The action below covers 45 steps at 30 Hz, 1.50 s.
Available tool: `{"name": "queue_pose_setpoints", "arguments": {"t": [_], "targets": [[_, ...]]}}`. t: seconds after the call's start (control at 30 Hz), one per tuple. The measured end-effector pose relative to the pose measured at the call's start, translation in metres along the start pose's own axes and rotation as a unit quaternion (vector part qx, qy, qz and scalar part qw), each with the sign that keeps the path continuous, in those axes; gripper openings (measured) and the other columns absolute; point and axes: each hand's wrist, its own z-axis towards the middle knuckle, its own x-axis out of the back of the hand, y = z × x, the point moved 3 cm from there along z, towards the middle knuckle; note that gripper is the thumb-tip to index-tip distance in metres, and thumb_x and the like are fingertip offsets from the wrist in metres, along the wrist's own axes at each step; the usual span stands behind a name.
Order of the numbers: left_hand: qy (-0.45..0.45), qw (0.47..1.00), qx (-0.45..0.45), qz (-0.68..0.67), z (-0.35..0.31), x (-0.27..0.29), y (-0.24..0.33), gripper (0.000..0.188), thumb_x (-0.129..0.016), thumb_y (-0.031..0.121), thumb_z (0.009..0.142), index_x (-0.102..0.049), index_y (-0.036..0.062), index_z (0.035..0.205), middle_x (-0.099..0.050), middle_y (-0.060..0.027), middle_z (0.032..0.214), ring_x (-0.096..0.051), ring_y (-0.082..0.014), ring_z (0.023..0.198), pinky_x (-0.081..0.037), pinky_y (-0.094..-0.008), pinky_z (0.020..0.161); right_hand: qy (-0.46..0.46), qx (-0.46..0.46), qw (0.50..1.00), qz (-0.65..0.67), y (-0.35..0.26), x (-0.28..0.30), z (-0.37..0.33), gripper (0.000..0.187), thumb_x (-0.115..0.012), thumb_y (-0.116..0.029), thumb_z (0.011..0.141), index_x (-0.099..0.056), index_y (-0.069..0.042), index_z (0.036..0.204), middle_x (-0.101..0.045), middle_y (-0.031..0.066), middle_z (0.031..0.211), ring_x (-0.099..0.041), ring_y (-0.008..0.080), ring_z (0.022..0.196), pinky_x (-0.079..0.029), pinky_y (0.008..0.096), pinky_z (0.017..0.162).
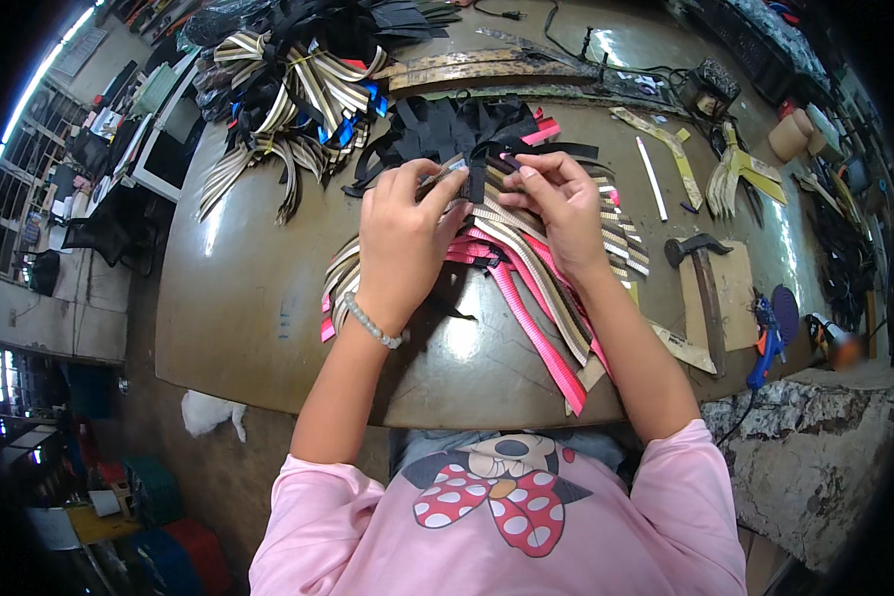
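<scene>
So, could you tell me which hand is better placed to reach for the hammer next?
Right. The right hand is on the same side as the hammer; the left hand would have to cross the strap pile.

no packages, labels, signs or screens clearly visible.

Two hands working a striped strap over a pile of webbing on a counter

The left hand (399, 238) and right hand (558, 204) pinch a short striped strap piece (464, 171) between their fingers (437, 189), above a fan of beige-striped and pink webbing strips (526, 288) lying on the brown counter (238, 298). Black strap pieces (447, 124) lie just behind the hands, a heap of striped ribbon loops (288, 89) at the far left, a hammer (703, 273) on a board at right, a blue glue gun (765, 343) near the edge.
</scene>
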Motion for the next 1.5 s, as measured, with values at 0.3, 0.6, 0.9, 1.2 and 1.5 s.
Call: {"name": "queue_pose_setpoints", "arguments": {"t": [0.3,0.6,0.9,1.2,1.5], "targets": [[0.057,0.998,-0.008,-0.006,0.018,0.029,-0.006,0.021,-0.062,0.012,0.09,-0.065,-0.0018,0.106,-0.064,-0.0085,0.082,-0.061,-0.0239,0.074,-0.049,-0.0347,0.071,-0.038,-0.014,0.986,0.163,-0.042,0.052,0.015,0.02,-0.059,-0.007,0.091,-0.059,0.003,0.108,-0.065,0.0127,0.093,-0.066,0.0224,0.088,-0.057,0.0367,0.084],[-0.082,0.911,0.297,-0.274,0.003,-0.003,-0.035,0.024,-0.067,0.019,0.09,-0.069,-0.0051,0.095,-0.068,-0.0043,0.079,-0.059,-0.0068,0.069,-0.047,-0.023,0.064,-0.111,-0.053,0.985,0.122,-0.025,0.01,0.0,0.021,-0.064,-0.007,0.088,-0.061,0.002,0.107,-0.067,0.0144,0.098,-0.068,0.0212,0.09,-0.056,0.0337,0.088],[-0.035,0.846,0.354,-0.398,-0.022,-0.022,-0.042,0.023,-0.065,0.018,0.092,-0.067,-0.0041,0.098,-0.064,0.0006,0.081,-0.054,-0.0023,0.069,-0.044,-0.0173,0.061,0.029,0.086,0.972,-0.216,0.006,-0.035,-0.009,0.009,-0.062,0.001,0.084,-0.064,0.006,0.091,-0.062,0.0102,0.095,-0.066,0.0139,0.088,-0.059,0.0267,0.077],[0.034,0.844,0.352,-0.402,-0.029,-0.026,-0.031,0.02,-0.07,0.015,0.088,-0.068,-0.0043,0.093,-0.065,-0.0006,0.075,-0.054,-0.0033,0.065,-0.045,-0.019,0.058,-0.006,0.174,0.919,-0.355,0.004,-0.043,-0.019,0.01,-0.065,-0.001,0.084,-0.067,0.004,0.092,-0.065,0.0115,0.093,-0.067,0.0165,0.088,-0.055,0.0276,0.08],[0.015,0.836,0.359,-0.414,-0.032,-0.018,-0.032,0.019,-0.068,0.015,0.089,-0.067,-0.0041,0.091,-0.065,-0.0002,0.078,-0.055,-0.0037,0.068,-0.046,-0.019,0.062,-0.013,0.267,0.855,-0.445,0.001,-0.047,-0.025,0.012,-0.07,-0.004,0.076,-0.069,-0.002,0.088,-0.069,0.0146,0.092,-0.066,0.0289,0.094,-0.05,0.0364,0.084]]}}
